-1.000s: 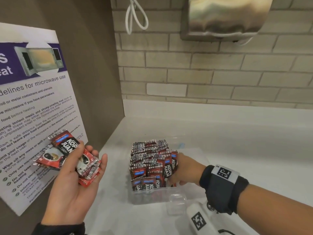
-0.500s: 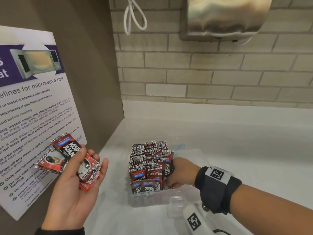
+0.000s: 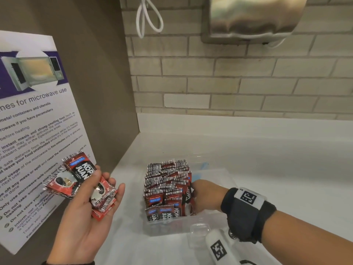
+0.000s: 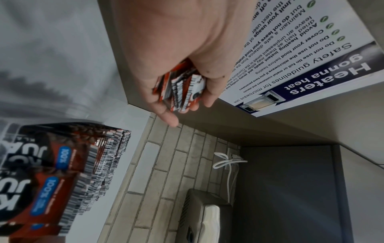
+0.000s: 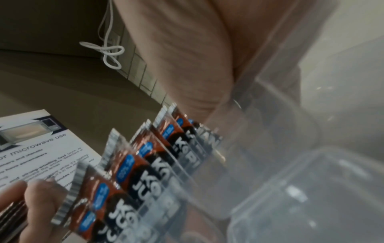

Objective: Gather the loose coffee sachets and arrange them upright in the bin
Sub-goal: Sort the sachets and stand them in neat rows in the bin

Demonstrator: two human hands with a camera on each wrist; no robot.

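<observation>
My left hand (image 3: 91,197) is palm up to the left of the bin and holds a loose stack of red and black coffee sachets (image 3: 76,180), thumb on top. The left wrist view shows the fingers curled round that stack (image 4: 182,88). The clear plastic bin (image 3: 215,175) stands on the white counter with rows of upright sachets (image 3: 166,184) packed in its left part. My right hand (image 3: 204,196) reaches inside the bin and grips one sachet (image 3: 188,197) against the right side of the rows; its fingertips are hidden. The right wrist view shows the rows (image 5: 145,164) behind the bin wall (image 5: 270,115).
A microwave guidelines poster (image 3: 28,131) leans on the brown side panel at left. A brick wall is behind, with a metal dispenser (image 3: 248,16) and a looped white cable (image 3: 149,16) above. A small clear container (image 3: 199,229) sits in front of the bin.
My right hand has pressed slightly leftward with its sachet toward the packed rows. The left hand and its stack have hardly moved.
</observation>
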